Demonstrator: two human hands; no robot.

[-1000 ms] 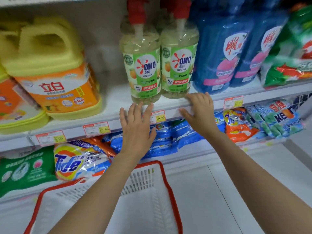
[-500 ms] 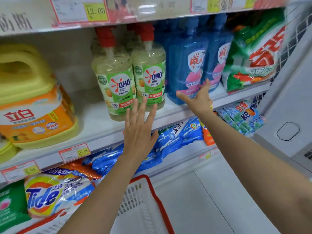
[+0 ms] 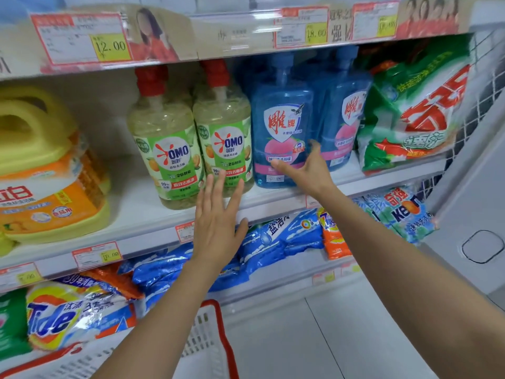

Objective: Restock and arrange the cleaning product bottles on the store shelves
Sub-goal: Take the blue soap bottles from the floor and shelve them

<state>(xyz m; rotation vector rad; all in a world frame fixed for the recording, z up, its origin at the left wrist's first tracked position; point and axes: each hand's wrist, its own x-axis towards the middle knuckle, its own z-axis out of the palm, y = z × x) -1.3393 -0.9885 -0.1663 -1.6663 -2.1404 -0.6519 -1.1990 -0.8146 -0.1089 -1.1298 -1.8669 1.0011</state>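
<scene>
Two green-labelled OMO bottles (image 3: 166, 154) (image 3: 224, 143) with red pumps stand side by side on the middle shelf (image 3: 142, 222). Right of them are two blue pump bottles (image 3: 281, 119) (image 3: 347, 110). My left hand (image 3: 218, 225) is flat with straight fingers in front of the shelf edge, fingertips just below the right OMO bottle. My right hand (image 3: 303, 170) is spread against the lower right of the nearer blue bottle, thumb across its pink label and fingertips reaching into the gap between the two blue bottles.
A big yellow jug (image 3: 46, 170) fills the shelf's left, a green and red powder bag (image 3: 415, 110) its right. Below lie a Tide bag (image 3: 68, 315), blue bags (image 3: 273, 236) and a Keon bag (image 3: 401, 212). A red-rimmed white basket (image 3: 207, 343) sits under my arms. A white cabinet (image 3: 470, 214) stands right.
My right hand left the shelf edge below the OMO bottles and moved up and right onto the blue bottle. The view shifted right and up. My left hand stayed open near the shelf edge.
</scene>
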